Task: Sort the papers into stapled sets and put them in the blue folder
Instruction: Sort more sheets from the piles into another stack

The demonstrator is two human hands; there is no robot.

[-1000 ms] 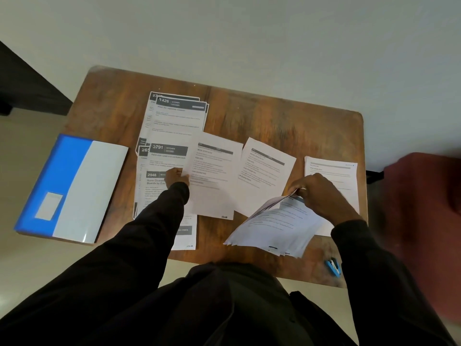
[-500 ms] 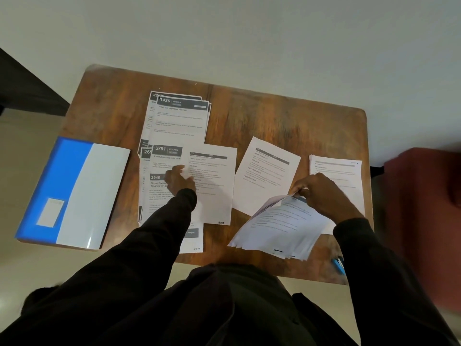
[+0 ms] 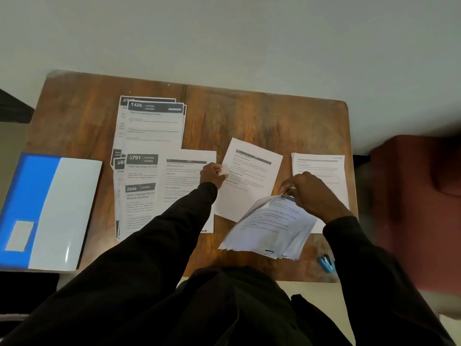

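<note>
A fanned stack of printed papers (image 3: 269,231) lies at the table's front right. My right hand (image 3: 311,193) grips its top corner, lifting the upper sheets. My left hand (image 3: 213,174) pinches the left edge of a single middle sheet (image 3: 252,176). To its left, another single sheet (image 3: 187,176) lies flat, overlapping a spread of dark-headed numbered pages (image 3: 149,126). A further small pile (image 3: 320,166) sits at the right, partly behind my right hand. The blue and white folder (image 3: 37,208) lies shut at the table's left edge, overhanging it.
A small blue stapler (image 3: 326,264) lies near the front right corner of the wooden table (image 3: 249,111). A dark red seat (image 3: 419,196) stands to the right. My dark sleeves cover the table's front middle.
My left hand slid the left single sheet leftward against the numbered pages, then let go and moved right to the middle sheet's edge. My right hand kept its hold on the stack.
</note>
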